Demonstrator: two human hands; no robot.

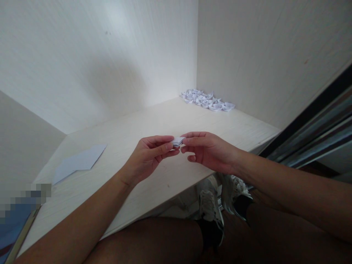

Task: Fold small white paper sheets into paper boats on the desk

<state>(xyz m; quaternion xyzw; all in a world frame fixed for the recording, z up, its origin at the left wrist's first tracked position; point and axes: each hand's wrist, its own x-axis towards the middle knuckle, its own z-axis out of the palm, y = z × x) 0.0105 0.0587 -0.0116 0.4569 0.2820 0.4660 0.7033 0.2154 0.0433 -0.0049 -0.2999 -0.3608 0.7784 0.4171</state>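
Note:
A small folded piece of white paper (178,141) is held between both hands above the white shelf board. My left hand (154,152) pinches its left end between thumb and fingers. At the right end, my right hand (205,148) grips it with thumb and index finger, the other fingers curled loosely below. Several layers show along the paper's near edge. My fingertips hide both of its ends.
A cluster of folded white paper pieces (206,100) lies in the far right corner against the walls. Flat white sheets (79,163) rest on the board (137,124) at left. Below its front edge are my legs and shoes (210,205).

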